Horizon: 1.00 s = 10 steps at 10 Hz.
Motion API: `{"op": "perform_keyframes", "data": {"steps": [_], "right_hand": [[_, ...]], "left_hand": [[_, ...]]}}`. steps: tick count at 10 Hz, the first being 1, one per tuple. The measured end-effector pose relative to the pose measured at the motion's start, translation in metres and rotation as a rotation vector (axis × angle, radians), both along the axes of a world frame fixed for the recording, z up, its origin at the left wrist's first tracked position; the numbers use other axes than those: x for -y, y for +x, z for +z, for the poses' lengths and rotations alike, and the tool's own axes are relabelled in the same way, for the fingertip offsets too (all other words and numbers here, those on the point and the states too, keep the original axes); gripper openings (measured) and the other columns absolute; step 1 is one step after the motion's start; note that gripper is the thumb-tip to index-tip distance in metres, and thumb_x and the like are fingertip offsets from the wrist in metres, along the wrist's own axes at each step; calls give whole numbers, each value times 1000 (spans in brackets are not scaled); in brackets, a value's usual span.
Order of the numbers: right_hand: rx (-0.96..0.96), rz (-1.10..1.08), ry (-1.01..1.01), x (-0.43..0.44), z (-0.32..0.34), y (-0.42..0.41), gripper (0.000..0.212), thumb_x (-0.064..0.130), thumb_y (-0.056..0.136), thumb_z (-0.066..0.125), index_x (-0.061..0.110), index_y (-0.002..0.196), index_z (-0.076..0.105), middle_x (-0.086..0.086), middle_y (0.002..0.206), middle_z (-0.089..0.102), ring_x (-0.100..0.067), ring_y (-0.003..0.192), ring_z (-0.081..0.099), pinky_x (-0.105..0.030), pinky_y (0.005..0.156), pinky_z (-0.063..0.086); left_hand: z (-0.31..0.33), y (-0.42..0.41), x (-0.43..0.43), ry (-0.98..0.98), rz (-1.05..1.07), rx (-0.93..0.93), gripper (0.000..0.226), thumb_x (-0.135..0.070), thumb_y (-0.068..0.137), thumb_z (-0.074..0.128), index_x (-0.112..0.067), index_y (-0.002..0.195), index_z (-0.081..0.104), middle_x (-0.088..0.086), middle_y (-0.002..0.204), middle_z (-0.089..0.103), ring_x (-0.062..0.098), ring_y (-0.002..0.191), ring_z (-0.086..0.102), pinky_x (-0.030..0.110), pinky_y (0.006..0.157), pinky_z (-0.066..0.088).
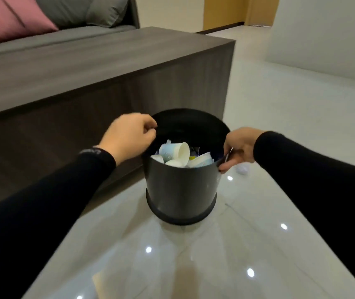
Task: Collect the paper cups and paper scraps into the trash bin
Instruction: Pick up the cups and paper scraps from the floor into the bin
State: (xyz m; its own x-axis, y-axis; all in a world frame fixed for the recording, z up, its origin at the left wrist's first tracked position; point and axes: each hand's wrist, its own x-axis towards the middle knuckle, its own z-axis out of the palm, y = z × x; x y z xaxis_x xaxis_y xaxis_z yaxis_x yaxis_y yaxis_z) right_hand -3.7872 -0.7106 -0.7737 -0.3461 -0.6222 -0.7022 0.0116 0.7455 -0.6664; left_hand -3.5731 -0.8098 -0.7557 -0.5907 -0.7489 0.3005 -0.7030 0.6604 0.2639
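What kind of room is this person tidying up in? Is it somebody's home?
Most likely a living room, in a home or perhaps a lounge. A grey sofa with pink cushions sits behind a long, low dark-wood table, and the black trash bin stands on a glossy tiled floor.

I see glossy pale tile floor (280, 126), ceiling-light spots mirrored in it. Long dark wood-grain table (86, 67) runs along left. Behind it, grey sofa (68, 29) with pink cushions (14, 20) (a grey one too, at its right end). White wall (327, 33) on right, yellow wall (222, 11) far back.
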Motion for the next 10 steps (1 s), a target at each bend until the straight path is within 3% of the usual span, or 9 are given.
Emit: {"op": "perform_keyframes", "data": {"steps": [2, 3, 4, 5, 6, 7, 8, 9, 10], "right_hand": [[-129, -246, -94, -56, 6, -113, 13, -12, 87, 34, -11, 94, 44, -26, 90, 53, -42, 94, 61, -32, 44, 57], [-266, -311, -181, -82, -28, -152, 22, -10, 82, 51, -4, 103, 52, -21, 96, 60, -32, 103, 61, -26, 68, 60], [-201, -483, -93, -111, -54, -179, 26, 5, 76, 69, -7, 96, 56, -30, 123, 56, -40, 121, 51, -19, 89, 51], [-12, -880, -190, -152, -43, -185, 7, 2, 85, 58, -2, 84, 52, -23, 98, 57, -43, 118, 51, -15, 70, 53], [-57, -881, -71, -176, -49, -199, 34, -17, 88, 23, -7, 114, 42, -28, 104, 42, -56, 113, 48, -30, 52, 57], [-51, -907, 38, -197, -63, -205, 39, -17, 87, 23, -8, 121, 39, -31, 111, 40, -61, 111, 47, -34, 23, 44], [-25, -928, 116, -204, -79, -207, 39, -16, 88, 25, -12, 124, 39, -36, 120, 46, -59, 108, 52, -32, 25, 44], [-172, -892, 177, -201, -85, -213, 28, -14, 86, 35, -15, 109, 50, -31, 99, 59, -44, 70, 67, -34, 36, 51], [-823, -604, 314, -187, -81, -222, 14, -1, 80, 48, -5, 90, 55, -26, 94, 60, -42, 89, 63, -43, 63, 52]], "left_hand": [[48, -111, -12, -55, -149, -34, 25, -26, 85, 53, -21, 105, 68, 5, 107, 71, 25, 102, 63, 37, 92, 49], [46, -151, -20, -61, -265, 139, 27, -29, 88, 51, -22, 110, 65, 3, 108, 69, 25, 100, 62, 34, 84, 47], [33, -191, -23, -51, -351, 284, 28, -28, 88, 50, -21, 111, 64, 4, 109, 69, 26, 99, 61, 31, 80, 45], [9, -237, -23, -47, -425, 378, 28, -25, 87, 51, -21, 111, 64, 5, 112, 68, 27, 101, 60, 30, 80, 43], [-22, -279, -27, 47, -485, 334, 28, -25, 87, 51, -22, 111, 65, 2, 114, 68, 24, 101, 59, 29, 82, 42], [-55, -320, -41, 175, -549, 207, 28, -24, 87, 51, -19, 111, 65, 2, 114, 68, 23, 103, 59, 27, 82, 39], [-84, -347, -48, 240, -618, 160, 28, -23, 87, 51, -18, 111, 65, 3, 112, 69, 23, 103, 60, 26, 82, 39], [-105, -359, -34, 230, -605, 134, 27, -21, 85, 51, -17, 107, 67, 4, 109, 70, 25, 101, 61, 28, 81, 40], [-130, -358, -1, 189, -523, 216, 27, -16, 85, 51, -16, 106, 68, 8, 113, 70, 30, 106, 61, 32, 88, 44]]}}
